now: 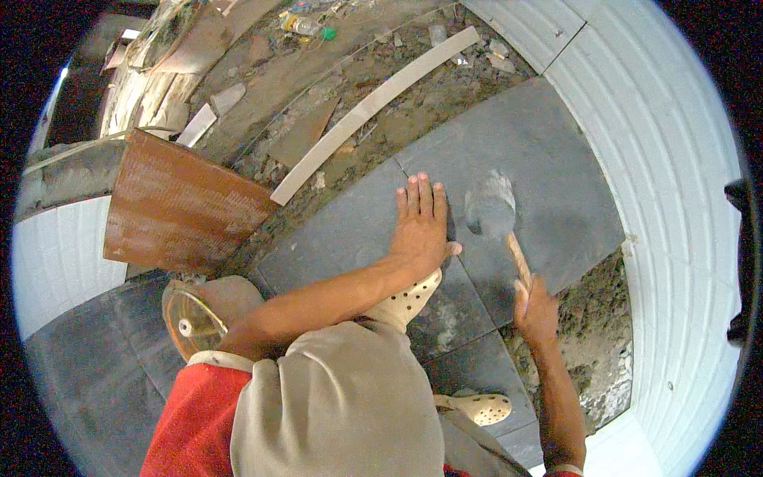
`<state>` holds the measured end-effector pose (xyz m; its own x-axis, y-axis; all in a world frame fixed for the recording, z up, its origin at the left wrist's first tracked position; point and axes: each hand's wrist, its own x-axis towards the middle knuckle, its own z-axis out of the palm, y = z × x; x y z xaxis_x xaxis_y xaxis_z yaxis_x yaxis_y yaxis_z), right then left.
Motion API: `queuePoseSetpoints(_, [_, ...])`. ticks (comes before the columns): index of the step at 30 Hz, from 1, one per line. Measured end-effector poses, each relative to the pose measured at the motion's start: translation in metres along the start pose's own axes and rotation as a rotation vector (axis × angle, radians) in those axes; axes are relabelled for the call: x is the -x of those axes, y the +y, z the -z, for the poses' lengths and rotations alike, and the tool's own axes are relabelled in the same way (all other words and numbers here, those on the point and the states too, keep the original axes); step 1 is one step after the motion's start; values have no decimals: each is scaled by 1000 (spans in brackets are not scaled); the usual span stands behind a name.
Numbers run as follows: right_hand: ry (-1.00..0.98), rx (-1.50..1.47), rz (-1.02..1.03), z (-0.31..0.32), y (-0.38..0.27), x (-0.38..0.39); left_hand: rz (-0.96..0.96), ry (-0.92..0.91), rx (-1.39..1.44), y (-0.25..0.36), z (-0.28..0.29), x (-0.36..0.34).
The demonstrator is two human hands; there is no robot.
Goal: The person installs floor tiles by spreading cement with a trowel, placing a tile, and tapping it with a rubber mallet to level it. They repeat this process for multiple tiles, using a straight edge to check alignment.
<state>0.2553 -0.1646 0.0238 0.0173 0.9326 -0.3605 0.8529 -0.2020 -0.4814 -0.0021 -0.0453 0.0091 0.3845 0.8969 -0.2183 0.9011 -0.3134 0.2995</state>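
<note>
My right hand grips the wooden handle of a mallet, whose grey, dusty head is over a large dark grey floor tile. Whether the head touches the tile, I cannot tell. Flat on the neighbouring dark tile, beside the joint between the two, lies my left hand, palm down with its fingers stretched forward. Its thumb points toward the mallet. Just behind this hand is one of my cream perforated clogs; the other clog rests on a tile further back.
White ribbed wall panels curve along the right. Bare soil shows between tiles and wall. Beyond the tiles lie a long pale strip, rubble and a plastic bottle. A brown tile leans at left, near a round clear-and-orange object.
</note>
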Motion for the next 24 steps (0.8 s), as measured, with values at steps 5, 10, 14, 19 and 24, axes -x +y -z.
queuePoseSetpoints(5, [265, -52, 203, 3, -6, 3, 5, -90, -35, 3, 10, 4])
queuePoseSetpoints(10, [-50, 83, -44, -1, 4, -9, 17, -49, 18, 5, 8, 2])
queuePoseSetpoints(14, [73, 4, 57, 1, -1, -1, 24, -69, -5, 5, 2, 4])
queuePoseSetpoints(19, [300, -2, 241, -5, -3, 4, -37, 16, -46, -1, -1, 6])
queuePoseSetpoints(24, [-18, 26, -40, -8, 0, -1, -8, -35, 3, 0, -1, 4])
